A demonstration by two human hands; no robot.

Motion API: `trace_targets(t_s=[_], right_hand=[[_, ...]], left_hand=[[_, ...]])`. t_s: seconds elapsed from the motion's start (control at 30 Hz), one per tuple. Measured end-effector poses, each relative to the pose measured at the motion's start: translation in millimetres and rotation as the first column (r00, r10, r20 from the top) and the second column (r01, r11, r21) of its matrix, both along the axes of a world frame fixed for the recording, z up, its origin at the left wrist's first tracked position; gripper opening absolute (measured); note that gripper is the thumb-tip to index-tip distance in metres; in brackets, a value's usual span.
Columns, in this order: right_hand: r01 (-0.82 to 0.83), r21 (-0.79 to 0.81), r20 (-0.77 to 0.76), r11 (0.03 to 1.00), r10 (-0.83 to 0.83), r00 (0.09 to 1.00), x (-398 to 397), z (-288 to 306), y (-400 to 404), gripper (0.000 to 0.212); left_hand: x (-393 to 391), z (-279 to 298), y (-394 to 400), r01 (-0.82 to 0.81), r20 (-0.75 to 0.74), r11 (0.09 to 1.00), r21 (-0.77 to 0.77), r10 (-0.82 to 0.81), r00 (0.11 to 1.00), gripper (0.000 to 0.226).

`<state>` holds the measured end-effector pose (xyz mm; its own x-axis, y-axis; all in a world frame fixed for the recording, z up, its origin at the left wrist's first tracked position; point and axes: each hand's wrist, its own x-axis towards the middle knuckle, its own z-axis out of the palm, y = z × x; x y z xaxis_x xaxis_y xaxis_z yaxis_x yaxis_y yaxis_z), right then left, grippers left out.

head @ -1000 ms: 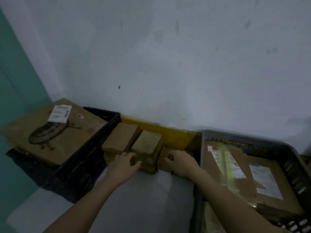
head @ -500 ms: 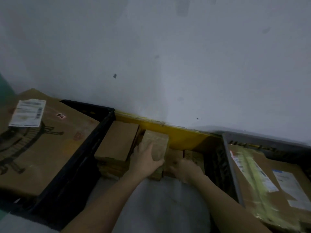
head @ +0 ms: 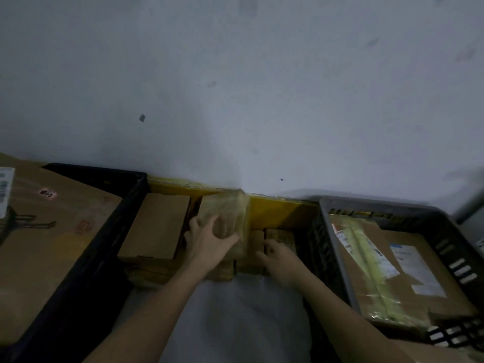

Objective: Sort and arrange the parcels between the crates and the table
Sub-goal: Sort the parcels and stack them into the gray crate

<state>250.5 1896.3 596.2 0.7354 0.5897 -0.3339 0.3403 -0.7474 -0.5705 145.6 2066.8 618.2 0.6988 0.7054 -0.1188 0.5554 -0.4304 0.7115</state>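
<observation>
Small brown parcels are packed in a row on the white table [head: 235,323] between two crates, against a yellow strip at the wall. My left hand [head: 209,239] grips a tape-wrapped parcel [head: 227,208], which stands tilted up above its neighbours. A plain flat parcel [head: 157,229] lies to its left. My right hand [head: 280,258] rests with curled fingers on a low small parcel [head: 280,237] beside the grey crate; whether it grips that parcel is hidden.
A black crate [head: 104,231] on the left holds a large cardboard box [head: 44,231] with a label. A grey crate [head: 337,258] on the right holds flat labelled parcels [head: 392,271]. A white wall rises directly behind.
My left hand moved from the front of the row onto the tape-wrapped parcel and tipped it upward. My right hand shifted slightly right onto the low parcel. The camera moved closer.
</observation>
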Motion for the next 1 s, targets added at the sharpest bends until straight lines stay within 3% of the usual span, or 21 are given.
trace_targets(t_s=[0.1, 0.17, 0.23, 0.27, 0.33, 0.43, 0.5, 0.6, 0.7, 0.73, 0.87, 1.0], right_hand=[[0.219, 0.331, -0.326, 0.918, -0.107, 0.939, -16.1, 23.6, -4.1, 0.074], [0.365, 0.409, -0.526, 0.836, -0.111, 0.843, -25.2, 36.8, -6.0, 0.078], [0.473, 0.425, -0.669, 0.772, -0.085, 0.738, -32.8, 49.6, -7.9, 0.066], [0.507, 0.436, -0.717, 0.744, -0.054, 0.695, -37.6, 56.1, -9.0, 0.056], [0.514, 0.465, -0.757, 0.721, 0.023, 0.653, -45.8, 64.6, -10.1, 0.043], [0.537, 0.530, -0.783, 0.656, 0.137, 0.606, -52.3, 68.9, -14.6, 0.055], [0.580, 0.549, -0.805, 0.602, 0.196, 0.559, -57.3, 72.9, -19.4, 0.048], [0.616, 0.567, -0.805, 0.547, 0.210, 0.555, -62.3, 79.8, -32.0, 0.038], [0.593, 0.640, -0.721, 0.489, 0.114, 0.684, -59.8, 88.0, -48.8, 0.030], [0.561, 0.670, -0.673, 0.486, 0.079, 0.735, -57.8, 90.3, -54.3, 0.031], [0.345, 0.745, -0.408, 0.571, -0.019, 0.913, -52.5, 97.0, -72.6, 0.055], [0.287, 0.759, -0.342, 0.584, -0.017, 0.940, -47.9, 107.4, -85.6, 0.057]], left_hand=[[-15.4, 31.4, -4.6, 0.006, 0.313, 0.920, -0.393, 0.128, 0.941, 0.036], [-25.8, 50.6, -10.6, 0.023, 0.359, 0.698, -0.716, 0.340, 0.869, 0.021], [-34.5, 60.9, -14.2, 0.098, 0.311, 0.421, -0.902, 0.476, 0.823, 0.033], [-38.2, 63.4, -15.7, 0.135, 0.308, 0.353, -0.926, 0.496, 0.812, 0.042], [-45.5, 65.9, -22.3, 0.207, 0.335, 0.299, -0.932, 0.484, 0.809, 0.049], [-53.8, 65.5, -36.0, 0.305, 0.392, 0.258, -0.917, 0.439, 0.808, 0.051], [-57.7, 65.8, -43.4, 0.353, 0.419, 0.230, -0.907, 0.406, 0.812, 0.052], [-59.8, 73.7, -52.2, 0.263, 0.388, 0.346, -0.901, 0.369, 0.844, 0.051], [-58.0, 76.9, -56.2, 0.100, 0.418, 0.667, -0.738, 0.336, 0.844, 0.029], [-58.0, 76.9, -56.8, 0.095, 0.443, 0.734, -0.672, 0.297, 0.846, 0.026], [-56.7, 90.1, -75.6, 0.227, 0.501, 0.805, -0.549, 0.099, 0.860, 0.061], [-49.3, 101.3, -95.8, 0.237, 0.539, 0.861, -0.449, 0.050, 0.841, 0.066]])
